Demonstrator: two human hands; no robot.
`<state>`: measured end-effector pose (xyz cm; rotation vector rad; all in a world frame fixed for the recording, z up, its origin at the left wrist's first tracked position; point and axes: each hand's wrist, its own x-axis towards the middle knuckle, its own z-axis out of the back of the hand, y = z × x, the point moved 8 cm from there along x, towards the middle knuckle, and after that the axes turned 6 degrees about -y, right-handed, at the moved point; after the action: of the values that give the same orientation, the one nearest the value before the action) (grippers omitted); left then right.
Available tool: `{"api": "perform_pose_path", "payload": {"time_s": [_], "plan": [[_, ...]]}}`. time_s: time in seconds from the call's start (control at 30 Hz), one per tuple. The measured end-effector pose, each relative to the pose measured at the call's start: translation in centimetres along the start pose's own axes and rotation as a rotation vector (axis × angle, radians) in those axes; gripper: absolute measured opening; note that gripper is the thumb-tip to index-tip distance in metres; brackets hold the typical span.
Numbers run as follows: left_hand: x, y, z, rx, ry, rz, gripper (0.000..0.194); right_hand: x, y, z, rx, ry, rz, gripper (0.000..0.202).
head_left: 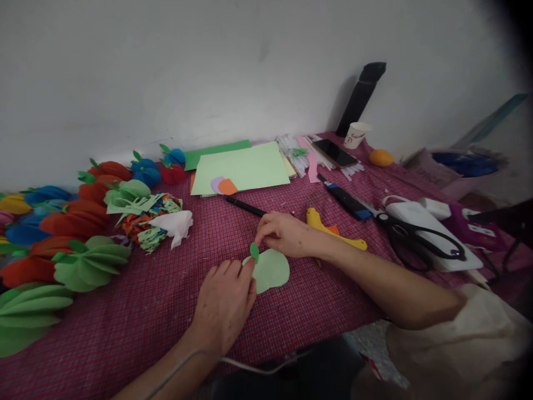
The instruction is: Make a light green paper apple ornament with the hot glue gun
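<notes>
A light green paper cutout [272, 270] with a rounded, lobed outline lies flat on the cloth before me. At its upper left edge is a small dark green paper leaf [254, 251]. My right hand [283, 233] pinches the top of the leaf between thumb and fingertips. From the lower left, my left hand [227, 300] lies over the cutout's left edge, its fingers stretched out and the index fingertip touching the leaf's base. The left hand partly covers the cutout, and the contact under its fingertips is hidden.
Finished paper pumpkins [89, 261] crowd the left side beside paper scraps [152, 222]. Behind are stacked paper sheets [245, 166] and a black pen [245, 206]. A yellow glue gun [318, 222], utility knife [343, 197], scissors [420, 236], phone [335, 152] and paper cup [356, 135] lie right.
</notes>
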<state>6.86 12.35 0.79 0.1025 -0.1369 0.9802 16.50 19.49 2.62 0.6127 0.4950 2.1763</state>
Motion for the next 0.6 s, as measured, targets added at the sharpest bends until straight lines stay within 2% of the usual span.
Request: {"api": "perform_pose_path", "payload": {"time_s": [0.13,0.4,0.5,0.6], "plan": [[-0.2,-0.1,0.0,0.0,0.015,-0.012,0.031,-0.3,0.8,-1.3,-0.053,0.093,0.09,0.027],[-0.1,-0.3,-0.2,-0.003,0.037,-0.025,0.032,-0.4,1.3,-2.1,-0.103,0.13,0.11,0.027],[0.0,-0.2,-0.3,-0.007,0.049,-0.023,0.032,-0.4,1.3,-1.8,-0.084,0.106,0.11,0.026],[-0.1,0.0,-0.1,-0.025,0.044,-0.015,0.032,-0.3,0.9,-0.9,-0.054,0.013,0.075,0.027]]}}
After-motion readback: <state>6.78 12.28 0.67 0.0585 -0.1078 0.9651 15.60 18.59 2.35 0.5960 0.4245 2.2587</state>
